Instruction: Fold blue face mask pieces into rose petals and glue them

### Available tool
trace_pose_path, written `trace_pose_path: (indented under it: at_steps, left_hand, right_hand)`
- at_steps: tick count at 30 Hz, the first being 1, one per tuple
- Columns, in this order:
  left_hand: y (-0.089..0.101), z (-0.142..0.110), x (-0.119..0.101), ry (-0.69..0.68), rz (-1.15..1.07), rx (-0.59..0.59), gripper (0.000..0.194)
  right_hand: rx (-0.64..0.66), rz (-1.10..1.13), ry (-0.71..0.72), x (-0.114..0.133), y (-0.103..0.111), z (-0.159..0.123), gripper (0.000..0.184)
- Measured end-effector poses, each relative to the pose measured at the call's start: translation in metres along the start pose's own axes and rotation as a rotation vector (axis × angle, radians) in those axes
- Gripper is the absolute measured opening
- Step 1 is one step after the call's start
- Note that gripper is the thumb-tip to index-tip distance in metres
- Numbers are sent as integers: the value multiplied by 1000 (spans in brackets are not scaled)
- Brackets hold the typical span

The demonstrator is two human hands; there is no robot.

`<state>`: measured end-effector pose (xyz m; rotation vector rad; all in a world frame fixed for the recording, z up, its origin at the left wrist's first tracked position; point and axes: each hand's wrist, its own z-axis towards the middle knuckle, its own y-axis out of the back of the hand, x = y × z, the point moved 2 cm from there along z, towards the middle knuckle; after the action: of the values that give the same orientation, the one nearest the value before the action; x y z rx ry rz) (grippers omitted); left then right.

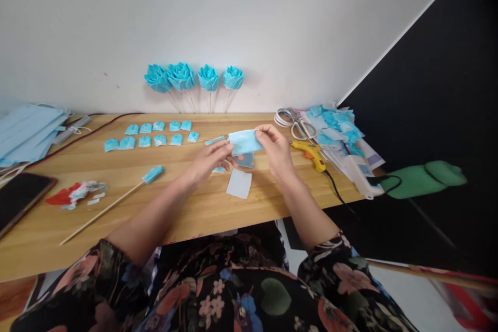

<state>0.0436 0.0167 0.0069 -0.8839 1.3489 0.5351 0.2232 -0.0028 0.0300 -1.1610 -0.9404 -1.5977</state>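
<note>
My left hand (pixel 212 160) and my right hand (pixel 275 149) hold a light blue rectangle of mask fabric (pixel 244 141) between them, just above the wooden table (pixel 187 202). The fingers of both hands pinch its edges. Under the hands lie a white fabric square (pixel 239 183) and a pale blue square (pixel 246 160). To the left, a wooden stick with a blue bud on its tip (pixel 152 174) lies slantwise on the table.
Two rows of folded blue petals (pixel 150 134) lie at the back left. Several blue fabric roses on sticks (pixel 193 79) lean on the wall. Scissors (pixel 298 123), a yellow glue gun (pixel 311 152), blue scraps (pixel 334 123), stacked masks (pixel 27 132) and a phone (pixel 19 197) surround.
</note>
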Motion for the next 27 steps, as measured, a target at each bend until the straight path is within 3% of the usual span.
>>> trace_pose_path:
  at_steps: [8,15,20,23,27]
  left_hand:
    - [3,2,5,-2,142,-46,31]
    - [2,-2,-1,17,238,-98,28]
    - [1,-2,-2,-5,345,-66,27]
    - [1,-3,-3,4,367,-53,29]
    - [-2,-5,-3,12,325,65,34]
  right_hand:
    - [-32,53,-39,-5,-4,-1,17]
    - [131,91,-61,-6,10,2,27]
    - [276,-66,-15,-5,15,5,37]
    - [293,-136,14,-2,21,0,34]
    - [322,-117,3,13,37,-14,35]
